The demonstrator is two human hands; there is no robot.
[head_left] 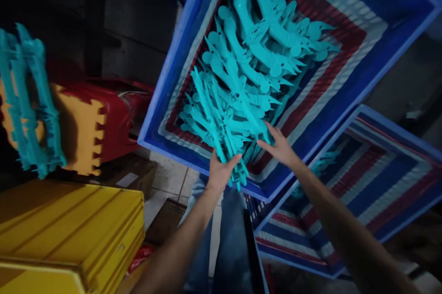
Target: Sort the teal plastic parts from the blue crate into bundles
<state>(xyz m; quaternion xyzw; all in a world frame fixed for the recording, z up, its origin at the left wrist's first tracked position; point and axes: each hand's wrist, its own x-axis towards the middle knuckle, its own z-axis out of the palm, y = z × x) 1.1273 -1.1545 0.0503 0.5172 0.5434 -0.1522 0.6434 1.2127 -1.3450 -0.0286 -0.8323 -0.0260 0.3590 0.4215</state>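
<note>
Turquoise moulded plastic parts (241, 54), curved and with pointed ends, lie piled in a large blue crate (162, 100) lined with striped woven sheeting. At the near side of the crate, my left hand (221, 172) is closed around the lower end of a few long turquoise plastic parts (216, 119), which slant up over the pile. My right hand (280, 147) has its thumb and fingers around the near end of another turquoise plastic part (250, 116). That part's far end rests among the others in the crate.
A second blue crate (400, 128) with striped lining stands at the right, with some turquoise pieces (324, 162) inside. To the left are more turquoise parts (31, 100) by an orange foam mat (81, 132), a red plastic object (119, 119) and a yellow bin (113, 220).
</note>
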